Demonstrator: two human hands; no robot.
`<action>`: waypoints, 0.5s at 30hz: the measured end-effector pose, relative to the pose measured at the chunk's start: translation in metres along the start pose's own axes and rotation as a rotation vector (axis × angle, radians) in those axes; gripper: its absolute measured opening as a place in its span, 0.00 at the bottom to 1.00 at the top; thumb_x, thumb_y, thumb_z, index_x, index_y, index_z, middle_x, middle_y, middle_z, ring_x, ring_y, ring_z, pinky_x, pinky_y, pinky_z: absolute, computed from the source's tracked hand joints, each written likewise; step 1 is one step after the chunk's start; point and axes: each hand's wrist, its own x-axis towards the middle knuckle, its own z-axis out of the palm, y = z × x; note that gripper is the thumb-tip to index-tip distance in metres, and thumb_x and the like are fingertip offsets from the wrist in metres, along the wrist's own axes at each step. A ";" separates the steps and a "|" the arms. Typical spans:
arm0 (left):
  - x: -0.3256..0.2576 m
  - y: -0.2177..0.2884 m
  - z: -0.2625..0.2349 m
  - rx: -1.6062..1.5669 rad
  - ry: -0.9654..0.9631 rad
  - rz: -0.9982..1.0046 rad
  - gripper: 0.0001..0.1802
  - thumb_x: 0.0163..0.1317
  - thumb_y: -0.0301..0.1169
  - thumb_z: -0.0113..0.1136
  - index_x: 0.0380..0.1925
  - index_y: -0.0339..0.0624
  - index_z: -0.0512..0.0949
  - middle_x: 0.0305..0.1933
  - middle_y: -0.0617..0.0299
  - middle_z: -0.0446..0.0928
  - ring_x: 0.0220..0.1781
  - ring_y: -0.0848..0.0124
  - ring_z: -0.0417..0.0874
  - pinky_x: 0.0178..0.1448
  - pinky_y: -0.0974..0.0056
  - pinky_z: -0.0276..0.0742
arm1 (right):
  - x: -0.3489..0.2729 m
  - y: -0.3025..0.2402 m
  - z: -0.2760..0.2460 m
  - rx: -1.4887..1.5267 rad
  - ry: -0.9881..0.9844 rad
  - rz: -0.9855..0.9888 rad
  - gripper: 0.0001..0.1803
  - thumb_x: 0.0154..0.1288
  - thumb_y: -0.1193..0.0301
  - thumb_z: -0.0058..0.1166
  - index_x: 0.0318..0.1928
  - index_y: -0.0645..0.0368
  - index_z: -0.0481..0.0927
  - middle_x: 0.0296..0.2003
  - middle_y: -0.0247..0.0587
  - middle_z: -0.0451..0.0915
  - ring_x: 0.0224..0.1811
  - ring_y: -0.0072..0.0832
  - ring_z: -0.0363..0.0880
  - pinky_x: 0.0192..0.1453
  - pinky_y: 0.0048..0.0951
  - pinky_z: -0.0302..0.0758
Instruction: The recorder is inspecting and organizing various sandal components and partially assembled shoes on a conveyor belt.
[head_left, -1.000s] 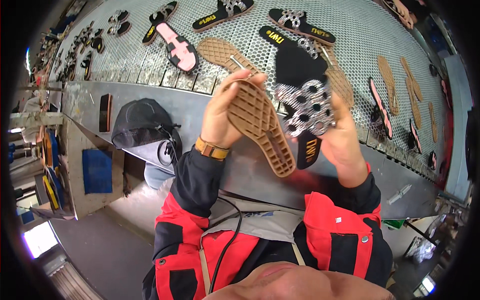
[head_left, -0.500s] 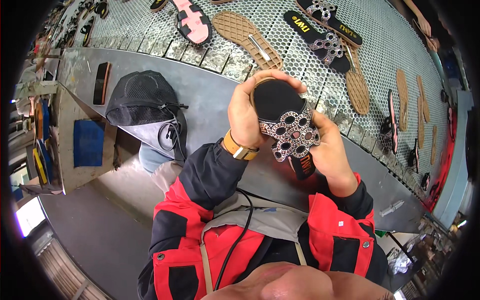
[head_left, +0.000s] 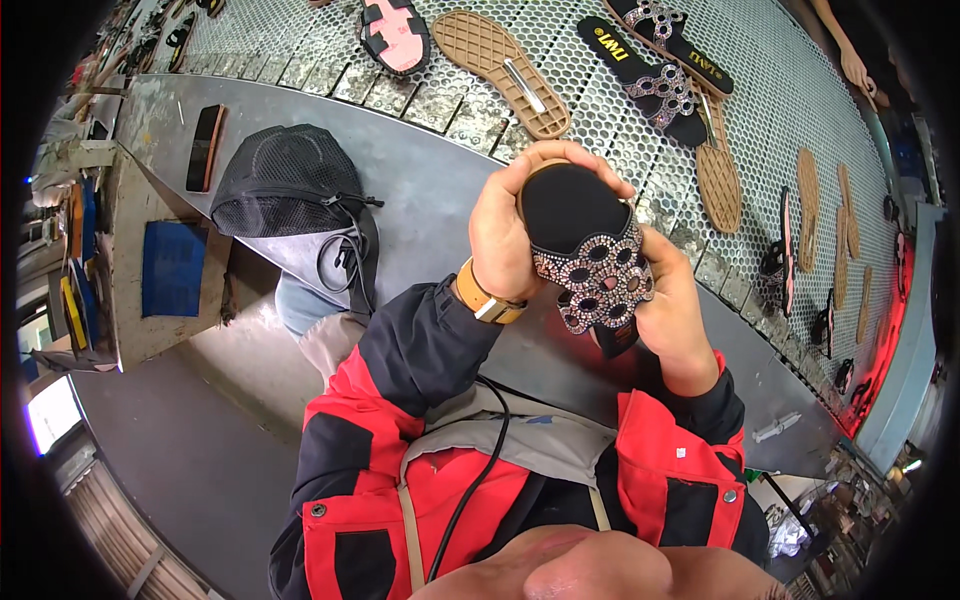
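The black slide sandal with a rhinestone strap (head_left: 585,245), sole-up a second ago, now faces insole-up at frame centre, left hand (head_left: 500,235) and right hand (head_left: 675,315) both gripping it

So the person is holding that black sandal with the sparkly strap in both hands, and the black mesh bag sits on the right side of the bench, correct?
Not quite. The head view shows the black mesh bag on the person's left, not the right. The rest holds: left hand and right hand both hold the black sandal.
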 end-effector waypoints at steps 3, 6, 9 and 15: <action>-0.002 -0.003 0.004 0.029 0.004 0.009 0.30 0.79 0.51 0.37 0.53 0.33 0.75 0.51 0.44 0.81 0.60 0.47 0.84 0.67 0.39 0.82 | -0.002 -0.002 -0.003 -0.030 -0.001 -0.001 0.21 0.66 0.83 0.64 0.59 0.66 0.82 0.51 0.34 0.88 0.54 0.20 0.83 0.61 0.27 0.79; -0.003 -0.008 0.004 0.025 -0.003 0.012 0.30 0.79 0.52 0.38 0.53 0.33 0.75 0.51 0.44 0.80 0.59 0.48 0.84 0.68 0.40 0.81 | -0.005 -0.006 -0.004 -0.084 -0.001 0.010 0.21 0.65 0.82 0.66 0.59 0.66 0.82 0.51 0.34 0.88 0.54 0.20 0.83 0.61 0.27 0.79; -0.004 -0.011 0.007 -0.011 -0.059 -0.031 0.31 0.78 0.54 0.39 0.53 0.33 0.75 0.52 0.46 0.79 0.60 0.51 0.82 0.70 0.41 0.78 | -0.009 -0.010 -0.003 -0.123 0.021 -0.007 0.21 0.64 0.82 0.67 0.58 0.66 0.82 0.50 0.34 0.88 0.54 0.19 0.83 0.61 0.27 0.79; -0.009 -0.018 0.003 -0.011 -0.132 -0.120 0.32 0.76 0.57 0.40 0.52 0.35 0.74 0.55 0.50 0.75 0.63 0.56 0.78 0.75 0.43 0.71 | -0.018 -0.017 -0.003 -0.217 0.047 -0.006 0.22 0.63 0.79 0.71 0.56 0.67 0.82 0.49 0.35 0.88 0.53 0.20 0.83 0.59 0.28 0.79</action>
